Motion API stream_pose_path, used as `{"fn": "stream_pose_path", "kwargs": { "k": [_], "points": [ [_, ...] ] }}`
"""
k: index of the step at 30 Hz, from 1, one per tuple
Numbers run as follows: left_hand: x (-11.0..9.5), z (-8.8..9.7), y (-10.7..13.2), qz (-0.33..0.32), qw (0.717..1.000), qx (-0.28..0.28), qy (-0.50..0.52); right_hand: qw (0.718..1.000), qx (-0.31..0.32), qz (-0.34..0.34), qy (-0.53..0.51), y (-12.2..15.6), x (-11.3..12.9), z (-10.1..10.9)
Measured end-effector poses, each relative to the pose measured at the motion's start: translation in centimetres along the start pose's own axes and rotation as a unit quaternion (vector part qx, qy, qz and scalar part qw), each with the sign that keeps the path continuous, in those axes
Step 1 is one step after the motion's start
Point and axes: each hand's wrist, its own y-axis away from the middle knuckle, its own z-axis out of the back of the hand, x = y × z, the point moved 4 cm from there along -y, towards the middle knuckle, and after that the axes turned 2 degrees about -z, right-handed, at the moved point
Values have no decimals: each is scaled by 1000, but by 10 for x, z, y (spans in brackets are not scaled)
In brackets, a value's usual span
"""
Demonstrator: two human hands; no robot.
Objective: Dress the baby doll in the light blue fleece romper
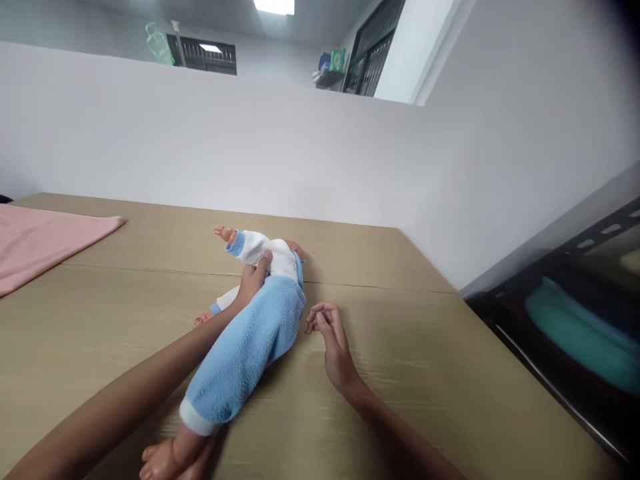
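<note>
A baby doll [250, 340] in a white top and fuzzy light-blue trousers lies turned on its side on the brown tabletop [400, 340]. Its bare feet point toward me and its head is mostly hidden behind the body. My left hand [253, 279] grips the doll at the chest, thumb over the white top; the other fingers are hidden. One doll arm sticks up to the left, and the other lies on the table beyond my wrist. Just right of the doll's back, my right hand [333, 343] is apart from it, fingers loosely curled with gaps between them and nothing visible in them.
A pink cloth [45, 240] is spread at the table's left. Behind the table stands a white wall [210, 147]. On the right, beyond the table's edge, a dark rack [505, 300] holds a teal item [575, 333].
</note>
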Motion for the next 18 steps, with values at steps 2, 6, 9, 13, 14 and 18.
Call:
{"fn": "stream_pose_path", "kwargs": {
  "k": [2,6,9,13,14,18],
  "points": [
    [1,-4,3,6,1000,7,-7,1000,-10,2,-3,0,4,0],
    [-3,-11,9,-15,999,22,-44,999,-11,-30,-14,3,6,-3],
    [-5,-17,13,-41,995,48,-81,999,-4,-47,-11,7,8,-6],
    [-7,-24,19,-73,983,71,-156,998,-9,-58,7,9,9,-5],
    [-8,-25,21,-82,979,73,-173,998,-12,-66,7,9,8,-5],
    [-12,-31,27,-95,966,73,-229,995,-14,-97,-4,3,3,0]
  ]
}}
